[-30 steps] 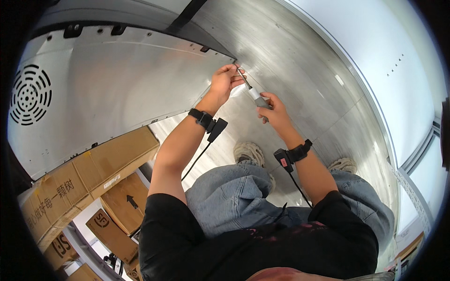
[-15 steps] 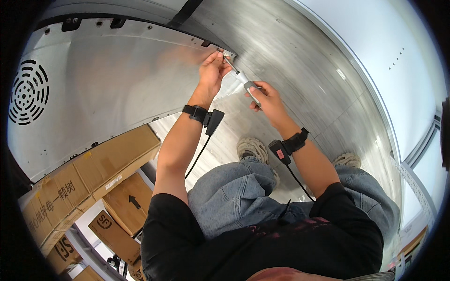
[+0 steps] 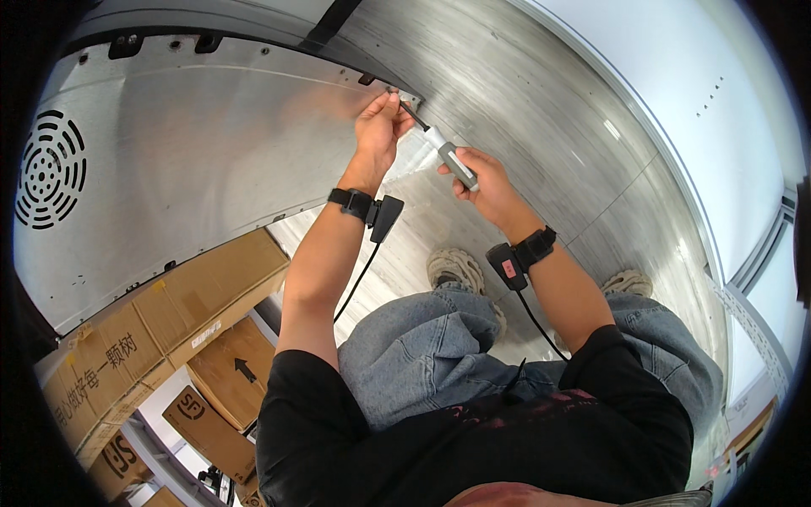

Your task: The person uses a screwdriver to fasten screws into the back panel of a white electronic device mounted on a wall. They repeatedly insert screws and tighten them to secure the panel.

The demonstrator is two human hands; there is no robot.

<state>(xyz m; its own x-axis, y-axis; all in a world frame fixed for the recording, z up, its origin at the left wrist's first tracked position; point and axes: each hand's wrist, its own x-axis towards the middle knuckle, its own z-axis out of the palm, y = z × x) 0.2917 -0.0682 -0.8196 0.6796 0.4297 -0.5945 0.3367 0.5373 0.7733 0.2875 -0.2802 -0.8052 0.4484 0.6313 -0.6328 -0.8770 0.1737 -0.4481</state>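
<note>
Left grip [image 3: 376,133], screwdriver [image 3: 456,166] shifted left, toward panel [image 3: 211,152].

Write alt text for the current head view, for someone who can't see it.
A person's right hand grips a grey-and-white screwdriver, its shaft running to the left hand near the corner of a large metal panel. Cardboard boxes show at lower left.

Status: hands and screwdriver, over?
Right hand gripping screwdriver by its handle. Left hand at the shaft, beside metal panel. Tip contact unclear, left fingers in the way.
</note>
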